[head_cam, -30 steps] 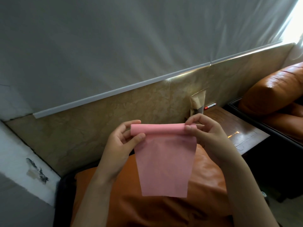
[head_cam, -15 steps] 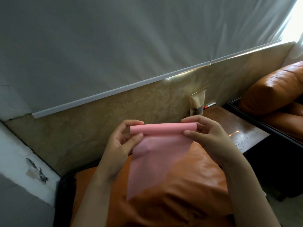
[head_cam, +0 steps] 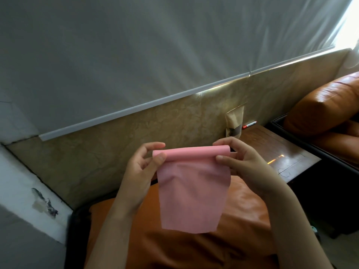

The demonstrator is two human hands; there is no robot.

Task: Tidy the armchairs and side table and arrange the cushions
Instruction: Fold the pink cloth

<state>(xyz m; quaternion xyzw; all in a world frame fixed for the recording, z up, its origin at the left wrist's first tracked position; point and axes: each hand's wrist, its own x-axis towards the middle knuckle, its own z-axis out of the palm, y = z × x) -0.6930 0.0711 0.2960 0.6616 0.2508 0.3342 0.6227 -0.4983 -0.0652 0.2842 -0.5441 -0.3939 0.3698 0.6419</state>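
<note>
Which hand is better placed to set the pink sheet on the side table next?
Probably the right. The right hand pinches the rolled end of the pink sheet nearest the side table, which lies on that side. The left hand pinches the far end, above the orange cushion.

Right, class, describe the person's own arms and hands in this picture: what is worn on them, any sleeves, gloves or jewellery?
The left hand and the right hand wear no gloves, and no rings show. The left forearm and right forearm are uncovered too: no sleeve comes into view before the picture's lower edge, and no watch or bracelet shows at either wrist.
</note>
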